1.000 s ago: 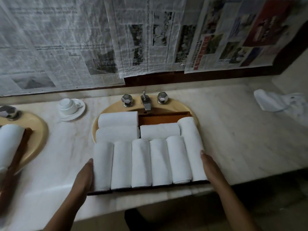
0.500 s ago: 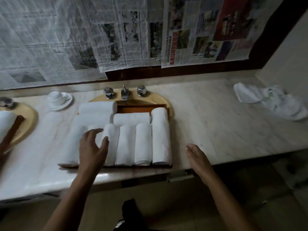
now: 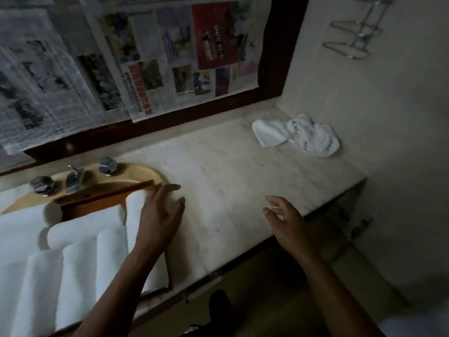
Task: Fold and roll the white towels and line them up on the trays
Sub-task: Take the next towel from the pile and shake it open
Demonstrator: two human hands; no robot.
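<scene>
White marble counter running along the wall, seen from the head view, dim and partly blurred.

Writing first: newspaper sheets pasted over the panel behind the counter, several overlapping, print too blurred to read. One red advert among them with pale lettering, not legible. No brand or label readable anywhere.

Counts next. One yellow basin set into the counter at the left, with one tap and two knobs on its back rim. One dark wooden tray lying across the basin and reaching the counter's front edge. On it, white rolled towels packed side by side: four upright rolls plainly countable along the front, one roll lying crosswise behind them, more white at the left, too blurred and cut by the frame edge to count. One heap of loose towels at the counter's far right corner, crumpled, unrolled, well apart from the tray; looks like two cloths, not certain. One wire rack on the side wall above that corner.

Two hands. Left hand palm down over the rightmost roll at the tray's right edge, fingers straight and slightly apart, gripping nothing; touching or just above, cannot tell. Right hand above the counter's front edge, right of the tray, fingers loosely spread and a little bent, holding nothing.
</scene>
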